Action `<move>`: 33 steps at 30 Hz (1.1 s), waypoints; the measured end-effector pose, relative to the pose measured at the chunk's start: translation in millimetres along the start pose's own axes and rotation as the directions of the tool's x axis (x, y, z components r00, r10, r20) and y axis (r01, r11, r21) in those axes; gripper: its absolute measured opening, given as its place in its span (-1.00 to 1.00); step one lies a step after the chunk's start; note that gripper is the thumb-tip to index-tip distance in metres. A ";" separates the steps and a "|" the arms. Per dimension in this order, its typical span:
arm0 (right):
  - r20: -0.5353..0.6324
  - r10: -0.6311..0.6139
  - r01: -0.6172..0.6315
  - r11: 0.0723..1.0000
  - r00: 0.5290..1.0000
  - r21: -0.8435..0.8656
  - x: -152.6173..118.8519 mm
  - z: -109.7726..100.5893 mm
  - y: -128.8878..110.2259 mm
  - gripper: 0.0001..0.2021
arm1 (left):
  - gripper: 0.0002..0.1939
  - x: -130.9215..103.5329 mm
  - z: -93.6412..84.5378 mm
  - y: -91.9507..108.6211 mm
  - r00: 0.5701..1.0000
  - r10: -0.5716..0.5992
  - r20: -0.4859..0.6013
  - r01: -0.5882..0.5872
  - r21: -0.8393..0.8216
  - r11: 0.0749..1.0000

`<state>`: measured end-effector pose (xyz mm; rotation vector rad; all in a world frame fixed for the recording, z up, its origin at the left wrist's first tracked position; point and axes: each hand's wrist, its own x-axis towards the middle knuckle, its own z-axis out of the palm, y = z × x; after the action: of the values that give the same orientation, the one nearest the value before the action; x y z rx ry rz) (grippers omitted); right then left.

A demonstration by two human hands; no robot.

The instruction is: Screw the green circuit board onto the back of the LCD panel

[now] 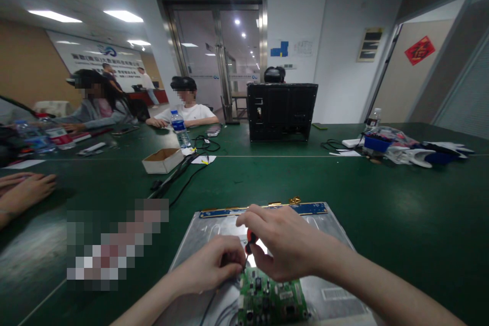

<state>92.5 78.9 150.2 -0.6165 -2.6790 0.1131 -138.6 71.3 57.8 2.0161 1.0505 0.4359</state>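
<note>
My right hand (284,242) grips a small screwdriver (251,237) with a red and black handle, its thin shaft pointing down at the upper left corner of a green circuit board (269,298). Close beside the shaft is my left hand (216,262), fingers curled together near that corner; whatever they pinch is hidden. The board lies on a silver metal panel (336,242), like the back of a flat screen. Along the panel's far edge runs a narrow blue circuit strip (313,208). Grey cables (227,313) lie left of the board.
A white open box (162,161), black cables (187,173) and a water bottle (180,128) stand ahead on the green table (401,204). Beyond is a black monitor housing (282,112). Bags and parts (405,147) lie right. Another person's hands (26,191) rest at left.
</note>
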 end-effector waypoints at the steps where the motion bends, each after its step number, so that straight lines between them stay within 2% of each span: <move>1: 0.003 -0.002 0.002 1.000 1.000 -0.001 0.1 -0.2 -0.1 -0.71 | -0.91 -0.1 0.0 0.5 1.000 -0.001 -0.003 0.001 0.001 1.000; 7: 0.009 0.003 -0.003 1.000 1.000 -0.019 0.0 0.4 -0.7 -0.69 | -0.88 0.6 -0.5 -0.3 0.999 -0.042 0.004 0.042 0.004 0.999; 11: -0.026 -0.023 0.022 0.998 0.999 -0.055 0.3 4.5 2.1 -0.80 | -0.99 3.0 -4.2 4.0 0.999 -0.031 0.013 0.030 0.056 0.998; 14: -0.023 -0.040 0.038 0.996 0.999 -0.079 0.1 8.8 5.3 -0.85 | -0.92 3.5 -5.6 7.4 1.000 -0.009 0.005 0.009 0.068 0.998; 17: -0.048 -0.049 0.046 0.998 0.998 -0.050 -0.8 10.1 6.6 -0.84 | -0.94 2.4 -4.5 7.9 1.000 -0.005 -0.008 0.005 0.042 0.999; 22: -0.052 -0.049 0.052 0.997 0.997 0.051 -1.3 3.6 2.8 -0.67 | -0.98 0.1 -1.6 4.8 1.000 0.005 -0.009 -0.005 0.018 1.000; 25: -0.040 -0.029 0.031 0.998 0.999 0.051 -0.6 0.8 0.5 -0.64 | -0.93 -0.8 -1.0 4.1 1.000 -0.008 -0.008 0.008 0.015 1.000; 27: -0.058 -0.024 0.026 0.999 0.998 0.029 0.1 1.4 0.4 -0.67 | -0.91 -0.7 -1.5 5.0 1.000 -0.008 -0.017 0.009 0.034 0.999; 30: -0.070 -0.036 0.031 0.997 0.997 -0.063 0.7 5.1 2.2 -0.84 | -0.96 0.5 -2.9 7.0 1.000 -0.003 -0.014 0.004 0.076 0.997; 33: -0.071 -0.045 0.036 0.990 0.996 -0.135 0.2 9.2 4.2 -0.82 | -0.98 2.0 -3.6 6.1 1.000 -0.003 -0.014 0.004 0.113 0.994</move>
<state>90.5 82.8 141.1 -0.5943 -2.6415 -0.0996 -136.4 72.6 64.7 2.1130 1.1091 0.3973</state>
